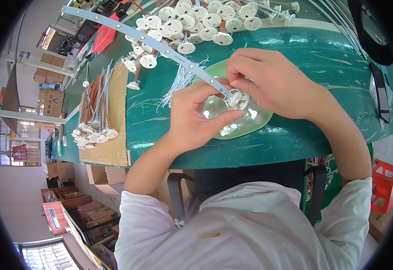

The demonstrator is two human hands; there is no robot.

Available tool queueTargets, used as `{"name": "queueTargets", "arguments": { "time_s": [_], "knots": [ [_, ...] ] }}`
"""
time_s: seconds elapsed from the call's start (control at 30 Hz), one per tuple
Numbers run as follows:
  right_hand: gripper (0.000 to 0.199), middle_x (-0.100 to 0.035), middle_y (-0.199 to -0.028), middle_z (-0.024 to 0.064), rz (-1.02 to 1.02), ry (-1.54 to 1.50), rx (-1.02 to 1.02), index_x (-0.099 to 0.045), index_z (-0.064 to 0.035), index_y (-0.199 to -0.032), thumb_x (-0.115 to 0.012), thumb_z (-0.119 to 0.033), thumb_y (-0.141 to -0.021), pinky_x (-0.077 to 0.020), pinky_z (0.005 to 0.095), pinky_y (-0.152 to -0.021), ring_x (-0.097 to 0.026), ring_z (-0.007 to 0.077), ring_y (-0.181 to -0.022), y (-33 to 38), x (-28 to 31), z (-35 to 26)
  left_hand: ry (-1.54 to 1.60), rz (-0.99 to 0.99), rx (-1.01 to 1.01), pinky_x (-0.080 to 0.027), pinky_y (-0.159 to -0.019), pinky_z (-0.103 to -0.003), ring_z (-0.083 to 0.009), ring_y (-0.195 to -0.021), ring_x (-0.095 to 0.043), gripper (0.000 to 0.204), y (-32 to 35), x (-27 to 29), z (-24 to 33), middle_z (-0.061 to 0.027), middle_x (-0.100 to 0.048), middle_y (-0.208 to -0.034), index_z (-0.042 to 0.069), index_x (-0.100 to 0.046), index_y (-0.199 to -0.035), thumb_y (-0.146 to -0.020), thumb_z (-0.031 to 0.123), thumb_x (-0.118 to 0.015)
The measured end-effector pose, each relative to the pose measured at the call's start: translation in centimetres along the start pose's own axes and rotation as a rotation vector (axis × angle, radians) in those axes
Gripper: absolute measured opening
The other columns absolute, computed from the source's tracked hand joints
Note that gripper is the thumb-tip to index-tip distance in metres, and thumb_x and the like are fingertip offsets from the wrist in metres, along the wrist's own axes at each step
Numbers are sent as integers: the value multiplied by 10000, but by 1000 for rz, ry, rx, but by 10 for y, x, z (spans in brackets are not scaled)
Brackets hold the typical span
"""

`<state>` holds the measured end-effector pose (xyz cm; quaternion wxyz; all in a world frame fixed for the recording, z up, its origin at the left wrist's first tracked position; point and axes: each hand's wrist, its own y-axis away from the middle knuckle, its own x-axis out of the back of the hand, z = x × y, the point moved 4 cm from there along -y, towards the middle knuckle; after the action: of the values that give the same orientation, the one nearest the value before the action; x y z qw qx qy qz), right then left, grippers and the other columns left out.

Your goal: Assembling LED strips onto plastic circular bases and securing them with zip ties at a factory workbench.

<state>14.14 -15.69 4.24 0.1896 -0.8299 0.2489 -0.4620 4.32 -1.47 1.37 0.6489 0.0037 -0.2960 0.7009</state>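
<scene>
A long LED strip [156,45] with small yellow chips slants from the upper left down to a white round end cap [238,101]. Thumb and fingers of my left hand [189,114] close around the strip's lower end and the cap. Just above the cap, my right hand [270,81] is pinched, its fingertips at a thin white wire that loops by the strip's end. Beneath both hands sits a light green bowl [264,120] with small shiny pieces in it. A bundle of thin white wires [178,85] lies left of the bowl.
Many white round caps on stems [196,22] are heaped at the back of the green table [160,150]. More capped strips [95,108] lie on cardboard [121,94] at left. A phone [379,92] lies at the right edge, and a red stool [385,185] stands below it.
</scene>
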Motion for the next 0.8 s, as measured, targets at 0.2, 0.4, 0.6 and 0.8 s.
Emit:
{"name": "queueTargets", "arguments": {
  "time_s": [0.2, 0.4, 0.6, 0.8],
  "knots": [
    [104, -563, -876, 115, -44, -2, -36, -529, -12, -910, -617, -1, -855, -460, 365, -686, -559, 306, -786, -2, 5, 5, 285, -20, 62, -494, -900, -317, -166, -990, -618, 396, 1, 2, -1, -114, -668, -1062, -43, -651, -1101, -740, -19, -811],
    [104, -562, -878, 125, -4, 0, -19, -521, -10, -923, -606, -5, -862, -457, 374, -696, -557, 312, -791, -2, 7, 6, 455, -81, 38, -485, -940, -351, -193, -1050, -597, 415, 1, 7, -7, -143, -646, -1117, -46, -640, -1128, -743, -58, -795],
    [64, -565, -882, 150, 188, 302, -66, -510, -8, -932, -562, -26, -899, -457, 403, -699, -563, 354, -812, 1, 22, 26, 436, -83, 60, -482, -943, -353, -196, -1058, -598, 428, 1, 6, -7, -144, -645, -1125, -44, -642, -1136, -738, -54, -800],
    [97, -592, -904, 166, 4, 769, -372, -517, -7, -933, -539, -102, -926, -490, 443, -717, -587, 383, -809, 12, 29, 66, 419, -65, 75, -481, -939, -345, -195, -1083, -596, 425, 2, 6, -8, -146, -637, -1156, -33, -645, -1143, -746, -49, -795]
  ]
}}
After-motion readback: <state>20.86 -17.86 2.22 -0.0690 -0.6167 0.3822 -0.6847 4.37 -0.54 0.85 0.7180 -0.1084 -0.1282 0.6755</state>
